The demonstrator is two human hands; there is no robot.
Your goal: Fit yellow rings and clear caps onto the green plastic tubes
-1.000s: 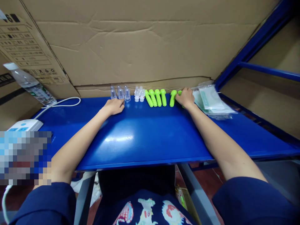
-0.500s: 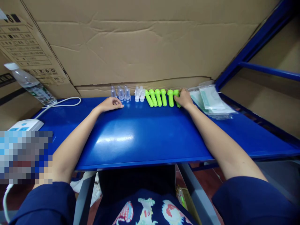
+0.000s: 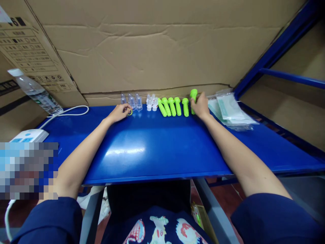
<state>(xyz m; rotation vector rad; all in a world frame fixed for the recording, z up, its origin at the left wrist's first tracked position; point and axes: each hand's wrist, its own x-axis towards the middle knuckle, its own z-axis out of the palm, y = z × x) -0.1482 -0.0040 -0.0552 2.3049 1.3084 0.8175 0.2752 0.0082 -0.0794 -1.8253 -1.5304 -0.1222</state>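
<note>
My right hand (image 3: pixel 202 105) is closed around a lime-green torch-shaped piece (image 3: pixel 194 96), which stands upright with its wider head on top. Left of it, several similar green torch-shaped pieces (image 3: pixel 172 106) lie in a row along the back of the table. My left hand (image 3: pixel 119 113) pinches a thin yellow-green ring (image 3: pixel 130 112) at the fingertips. Just beyond the left fingers stand several clear plastic domed pieces (image 3: pixel 138 103). Small white-based clear pieces (image 3: pixel 154 104) are grouped between these and the green row.
Plastic-wrapped packets (image 3: pixel 230 107) lie at the right on the blue table (image 3: pixel 162 145). A water bottle (image 3: pixel 38 91) leans at the left, near a white power strip (image 3: pixel 30 136) and its cable. A cardboard wall (image 3: pixel 162 51) closes off the back.
My right hand has raised the green torch-shaped piece at the row's right end, so its head now sits higher. A yellow-green ring now shows in my left fingers, which have drawn slightly together.
</note>
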